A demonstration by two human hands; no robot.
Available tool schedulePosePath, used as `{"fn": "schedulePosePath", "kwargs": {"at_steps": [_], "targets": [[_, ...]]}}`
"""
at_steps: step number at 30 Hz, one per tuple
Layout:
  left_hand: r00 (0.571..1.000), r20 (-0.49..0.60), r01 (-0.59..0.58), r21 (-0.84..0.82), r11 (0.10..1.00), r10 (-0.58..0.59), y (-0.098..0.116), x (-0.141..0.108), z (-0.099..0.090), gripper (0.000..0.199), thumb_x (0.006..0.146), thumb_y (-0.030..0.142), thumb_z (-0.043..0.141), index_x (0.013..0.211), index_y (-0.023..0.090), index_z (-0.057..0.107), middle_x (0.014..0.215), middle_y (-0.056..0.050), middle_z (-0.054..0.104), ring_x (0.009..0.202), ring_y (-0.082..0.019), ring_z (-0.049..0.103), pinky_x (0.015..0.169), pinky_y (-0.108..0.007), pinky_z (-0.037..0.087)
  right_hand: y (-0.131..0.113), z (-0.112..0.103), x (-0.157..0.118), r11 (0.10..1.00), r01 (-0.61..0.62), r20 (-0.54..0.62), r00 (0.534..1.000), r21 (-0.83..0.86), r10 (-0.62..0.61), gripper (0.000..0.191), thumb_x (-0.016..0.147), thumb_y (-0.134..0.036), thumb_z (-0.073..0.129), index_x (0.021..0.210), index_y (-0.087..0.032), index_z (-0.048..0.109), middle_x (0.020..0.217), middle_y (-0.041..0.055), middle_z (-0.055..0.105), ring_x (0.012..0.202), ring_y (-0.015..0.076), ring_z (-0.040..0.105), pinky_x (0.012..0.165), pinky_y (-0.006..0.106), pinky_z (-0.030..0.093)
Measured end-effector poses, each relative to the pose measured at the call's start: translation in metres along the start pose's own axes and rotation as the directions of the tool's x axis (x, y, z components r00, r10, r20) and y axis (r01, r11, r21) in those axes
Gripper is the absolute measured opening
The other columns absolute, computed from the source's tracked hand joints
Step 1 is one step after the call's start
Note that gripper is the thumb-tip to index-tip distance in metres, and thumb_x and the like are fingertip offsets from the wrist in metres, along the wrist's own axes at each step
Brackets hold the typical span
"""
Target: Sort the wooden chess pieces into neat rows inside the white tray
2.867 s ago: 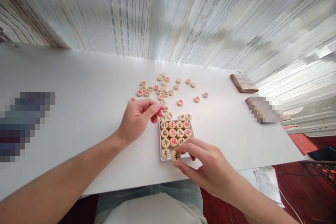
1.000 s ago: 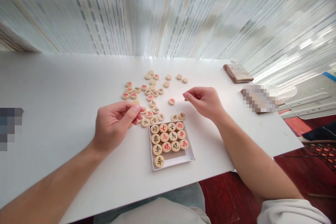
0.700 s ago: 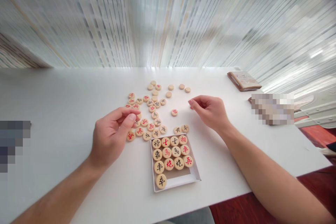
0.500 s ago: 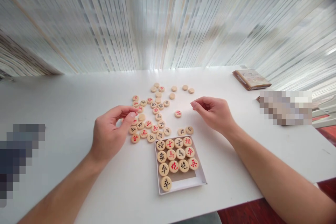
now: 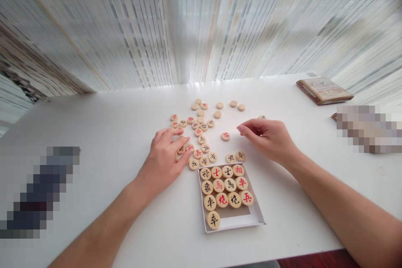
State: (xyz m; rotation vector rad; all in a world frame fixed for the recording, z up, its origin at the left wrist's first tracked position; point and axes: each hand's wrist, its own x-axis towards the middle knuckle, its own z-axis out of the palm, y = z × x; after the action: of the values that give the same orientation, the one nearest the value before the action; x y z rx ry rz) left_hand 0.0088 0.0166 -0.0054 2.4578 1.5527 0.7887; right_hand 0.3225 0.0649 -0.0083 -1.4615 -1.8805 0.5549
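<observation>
My left hand [image 5: 166,155], palm down with fingers apart, reaches over the left part of a scatter of round wooden Chinese chess pieces [image 5: 204,139]. It hides several of them, and I cannot tell whether its fingertips touch any. My right hand [image 5: 266,136] is curled, thumb and index fingertip together, with no piece showing between them. Left of its fingertips lies a red-marked piece [image 5: 225,136]. In front, a shallow white box [image 5: 241,220] holds rows of red and black pieces face up. A black piece [image 5: 213,220] sits alone in its nearest row, at the left corner.
Two black-marked pieces [image 5: 235,157] lie against the box's far edge. Several face-down pieces [image 5: 233,104] are farther back. A flat printed box [image 5: 325,90] lies at the back right, near a blurred-out item [image 5: 367,127]. Another blurred item [image 5: 44,192] is at left. A striped curtain [image 5: 194,25] hangs behind the white table [image 5: 103,134].
My view has shifted, so everything sits farther right. My left hand has moved right across the pieces, its fingers now more spread. My right hand keeps its curled pose.
</observation>
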Motion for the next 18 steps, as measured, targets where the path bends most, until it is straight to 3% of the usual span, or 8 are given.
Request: {"fn": "schedulePosePath", "kwargs": {"at_steps": [4, 9, 15, 18], "targets": [[1.000, 0.013, 0.006, 0.021, 1.000, -0.007, 0.005, -0.001, 0.004, 0.023, 0.101, 0.025, 0.064, 0.114, 0.018, 0.082, 0.139, -0.017, 0.065, 0.137, -0.037, 0.051, 0.113, -0.062, 0.049, 0.000, 0.001, -0.001, 1.000, 0.000, 0.007, 1.000, -0.006, 0.000, 0.026, 0.096, -0.040, 0.068, 0.086, -0.020, 0.081, 0.070, 0.0024, 0.075, 0.055, 0.0143, 0.053, 0.054, 0.030, 0.041], [0.998, -0.058, 0.013, 0.015, 1.000, -0.012, 0.013, 0.000, 0.006, 0.010, 0.095, 0.019, 0.071, 0.101, 0.016, 0.078, 0.130, -0.016, 0.067, 0.132, -0.037, 0.053, 0.112, -0.059, 0.050, -0.003, 0.001, -0.002, 1.000, 0.018, 0.010, 1.000, -0.007, -0.018, 0.025, 0.096, -0.039, 0.068, 0.086, -0.021, 0.081, 0.069, 0.0019, 0.075, 0.055, 0.0144, 0.054, 0.054, 0.030, 0.041], [0.996, -0.092, 0.009, -0.078, 0.997, -0.016, 0.017, -0.001, 0.002, 0.008, 0.097, 0.013, 0.070, 0.096, 0.020, 0.072, 0.097, -0.006, 0.075, 0.103, -0.026, 0.060, 0.089, -0.040, 0.056, -0.008, -0.001, -0.003, 0.999, 0.042, -0.005, 0.999, -0.010, -0.042, 0.025, 0.097, -0.038, 0.067, 0.086, -0.020, 0.081, 0.070, 0.0024, 0.076, 0.055, 0.0141, 0.053, 0.054, 0.029, 0.042], [0.982, -0.176, 0.019, -0.242, 0.970, -0.064, 0.019, 0.000, -0.001, 0.004, 0.100, 0.017, 0.070, 0.101, 0.020, 0.073, 0.094, -0.003, 0.074, 0.087, -0.019, 0.062, 0.080, -0.034, 0.055, -0.010, -0.002, -0.003, 0.997, 0.074, -0.018, 0.997, -0.012, -0.075, 0.023, 0.097, -0.034, 0.067, 0.085, -0.020, 0.081, 0.069, 0.0021, 0.075, 0.055, 0.0136, 0.054, 0.055, 0.028, 0.042]]}}
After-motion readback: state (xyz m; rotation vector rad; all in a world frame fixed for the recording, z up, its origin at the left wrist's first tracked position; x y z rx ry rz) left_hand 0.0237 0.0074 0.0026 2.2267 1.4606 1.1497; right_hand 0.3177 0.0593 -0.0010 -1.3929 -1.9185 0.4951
